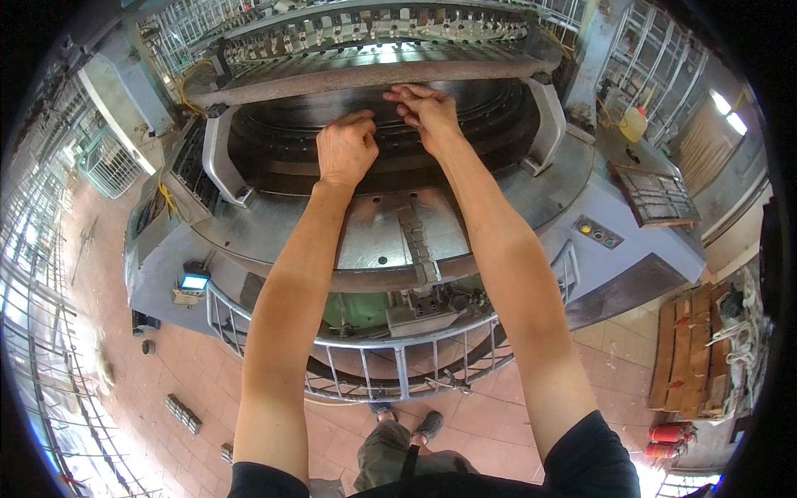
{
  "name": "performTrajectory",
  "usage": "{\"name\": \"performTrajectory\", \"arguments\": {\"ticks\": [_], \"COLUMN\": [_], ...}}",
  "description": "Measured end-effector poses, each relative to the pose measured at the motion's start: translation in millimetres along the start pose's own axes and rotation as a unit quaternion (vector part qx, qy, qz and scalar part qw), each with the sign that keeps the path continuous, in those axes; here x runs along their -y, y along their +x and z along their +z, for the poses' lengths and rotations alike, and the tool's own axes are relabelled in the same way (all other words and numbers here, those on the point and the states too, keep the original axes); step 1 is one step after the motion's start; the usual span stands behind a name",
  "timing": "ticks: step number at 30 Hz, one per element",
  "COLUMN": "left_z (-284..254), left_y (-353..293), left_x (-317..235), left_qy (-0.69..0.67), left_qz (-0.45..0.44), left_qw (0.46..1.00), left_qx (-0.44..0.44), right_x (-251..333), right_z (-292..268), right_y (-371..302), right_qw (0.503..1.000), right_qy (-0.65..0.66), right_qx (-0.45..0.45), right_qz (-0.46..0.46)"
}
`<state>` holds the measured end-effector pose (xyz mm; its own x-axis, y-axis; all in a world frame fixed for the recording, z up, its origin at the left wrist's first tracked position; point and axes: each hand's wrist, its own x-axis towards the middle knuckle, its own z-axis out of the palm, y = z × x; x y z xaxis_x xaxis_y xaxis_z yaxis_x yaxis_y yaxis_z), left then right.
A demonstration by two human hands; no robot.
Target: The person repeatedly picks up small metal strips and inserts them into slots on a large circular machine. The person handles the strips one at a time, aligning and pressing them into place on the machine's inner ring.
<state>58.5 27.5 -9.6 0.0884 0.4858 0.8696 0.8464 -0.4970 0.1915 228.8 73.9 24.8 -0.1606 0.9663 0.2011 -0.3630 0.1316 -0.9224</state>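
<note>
Both my arms reach forward into the opening of a large round knitting machine. My left hand is closed, its fingers curled in and the thumb side facing right. Whatever it may pinch is hidden or too fine to see. A little higher and to the right, my right hand has its fingers bent together and pointing left. Anything between those fingertips is too small to make out. The two hands are apart, in front of the dark curved inner cylinder and below a thick brown rim.
Grey brackets flank the opening. A curved metal guard rail runs below the machine. A small lit screen is at left, a button panel at right. Wooden crates and red cones stand at far right.
</note>
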Motion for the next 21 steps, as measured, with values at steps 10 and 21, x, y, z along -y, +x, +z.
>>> {"name": "performTrajectory", "arguments": {"ticks": [10,21], "left_z": [0,7], "left_y": [0,-2], "left_x": [-3,10], "left_qy": [0.038,0.029], "left_qz": [-0.021,0.020], "left_qw": [0.998,0.999], "left_qx": [0.055,0.041], "right_x": [-4,0], "right_z": [4,-8], "right_y": [-1,-27], "right_qw": [0.989,0.977], "right_qy": [0.133,-0.114], "right_qx": [0.064,-0.152], "right_qz": [0.023,-0.099]}}
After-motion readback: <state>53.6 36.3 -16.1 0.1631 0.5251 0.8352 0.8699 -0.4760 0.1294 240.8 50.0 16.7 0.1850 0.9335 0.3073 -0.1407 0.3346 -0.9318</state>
